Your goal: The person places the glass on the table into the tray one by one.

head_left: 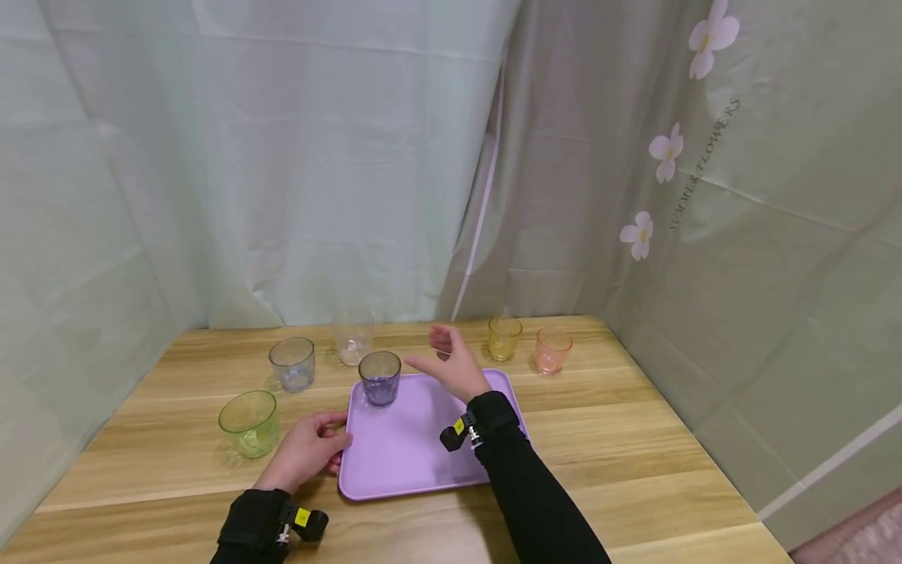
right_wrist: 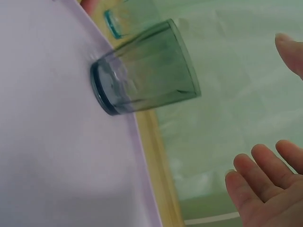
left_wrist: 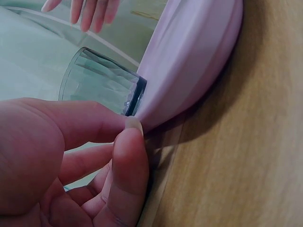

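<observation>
A light purple tray (head_left: 423, 446) lies on the wooden table, and my left hand (head_left: 306, 448) pinches its left rim between thumb and fingers. In the left wrist view the thumb (left_wrist: 130, 165) meets the rim at the tray's edge. One dark grey-purple tumbler (head_left: 380, 380) stands upright on the tray's far left corner. My right hand (head_left: 454, 366) hovers above the far side of the tray, to the right of that tumbler. Its fingers (right_wrist: 255, 182) are spread apart from the thumb and hold nothing; the tumbler stands apart from them.
Left of the tray stand a green glass (head_left: 250, 431) and a pale blue-grey glass (head_left: 293, 366). Behind it is a clear glass (head_left: 352, 341). A yellow glass (head_left: 503, 341) and an orange glass (head_left: 551, 352) stand at the back right. Curtains (head_left: 317, 172) hang behind the table.
</observation>
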The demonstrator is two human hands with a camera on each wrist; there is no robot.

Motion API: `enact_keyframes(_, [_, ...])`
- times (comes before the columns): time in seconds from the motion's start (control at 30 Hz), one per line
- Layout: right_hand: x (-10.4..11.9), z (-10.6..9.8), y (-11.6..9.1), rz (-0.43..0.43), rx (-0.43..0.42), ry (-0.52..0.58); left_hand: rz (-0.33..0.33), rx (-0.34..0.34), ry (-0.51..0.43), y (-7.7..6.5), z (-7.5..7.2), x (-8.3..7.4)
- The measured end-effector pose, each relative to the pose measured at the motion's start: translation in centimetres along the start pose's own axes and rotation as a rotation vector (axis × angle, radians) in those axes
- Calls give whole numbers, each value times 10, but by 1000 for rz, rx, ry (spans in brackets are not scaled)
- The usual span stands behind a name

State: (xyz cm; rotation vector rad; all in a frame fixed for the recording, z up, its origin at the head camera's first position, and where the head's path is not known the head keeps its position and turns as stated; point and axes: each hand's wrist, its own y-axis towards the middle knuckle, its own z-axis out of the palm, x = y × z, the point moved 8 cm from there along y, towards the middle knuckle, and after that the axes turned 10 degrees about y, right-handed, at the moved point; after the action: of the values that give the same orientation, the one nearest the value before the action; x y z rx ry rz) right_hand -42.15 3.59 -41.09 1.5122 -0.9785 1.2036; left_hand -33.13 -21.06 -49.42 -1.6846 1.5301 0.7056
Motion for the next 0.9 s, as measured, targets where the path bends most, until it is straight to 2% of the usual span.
enact_keyframes(0.23, [1, -20, -1, -10, -34, -3, 30, 7, 4, 0, 2, -6])
enact_keyframes(0.53, [0, -43, -3, -14, -76, -6, -1, 16, 12, 1, -1, -3])
enact_keyframes(0.9, [5, -74, -8, -18, -143, 10, 1, 19, 19, 0, 0, -3])
